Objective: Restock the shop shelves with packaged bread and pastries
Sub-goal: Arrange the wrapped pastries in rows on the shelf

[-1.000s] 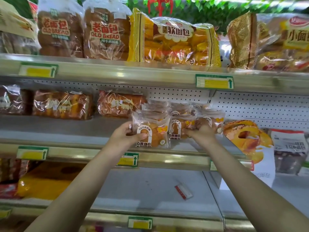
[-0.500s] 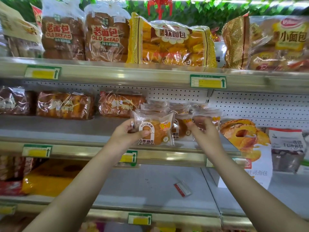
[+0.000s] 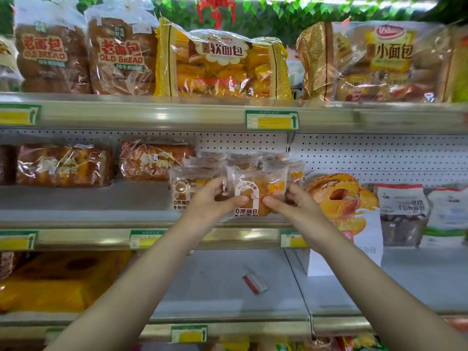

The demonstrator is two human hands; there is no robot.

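Note:
A small clear pack with a golden bun (image 3: pixel 258 191) stands at the front of the middle shelf (image 3: pixel 83 201). My left hand (image 3: pixel 215 201) pinches its left side with thumb and fingers. My right hand (image 3: pixel 291 201) pinches its right side the same way. Just left of it stands a matching bun pack (image 3: pixel 181 190), partly hidden by my left hand. Several more of these small packs (image 3: pixel 243 160) are lined up behind.
Two wrapped loaves (image 3: pixel 65 164) lie at the left of the middle shelf. Big bread bags (image 3: pixel 220 64) fill the top shelf. An orange-printed bag (image 3: pixel 347 201) and other packs (image 3: pixel 402 211) stand to the right. A small red-white tag (image 3: pixel 255 282) lies on the lower shelf.
My left hand has slid right from the left bun pack to the neighbouring one. My right hand has come in from the right, so both now pinch the same front pack.

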